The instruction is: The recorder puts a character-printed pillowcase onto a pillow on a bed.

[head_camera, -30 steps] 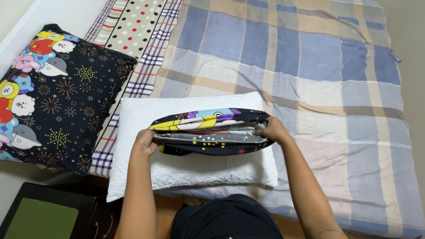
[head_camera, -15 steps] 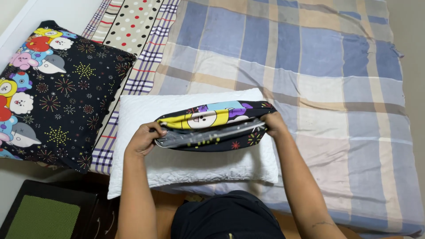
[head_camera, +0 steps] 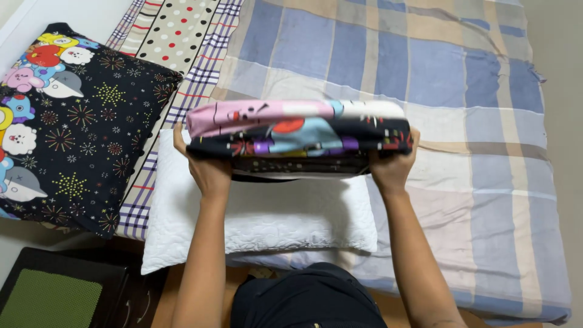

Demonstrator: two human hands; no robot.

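I hold a bunched black pillowcase (head_camera: 297, 135) printed with pink, blue and white cartoon figures, lifted above a bare white quilted pillow (head_camera: 267, 218). My left hand (head_camera: 203, 167) grips its left end from below. My right hand (head_camera: 393, 165) grips its right end. The case's open mouth faces down toward the pillow's far edge. The pillow lies flat at the near edge of the bed.
A second pillow (head_camera: 67, 127) in a matching black cartoon case lies at the left. The bed carries a blue and beige checked sheet (head_camera: 461, 121) and a dotted striped cloth (head_camera: 176, 36). A black and green mat (head_camera: 54, 297) lies on the floor at the lower left.
Both hands have raised the bunched pillowcase off the white pillow and turned it, so its pink and white side now shows on top. The view has also moved closer.
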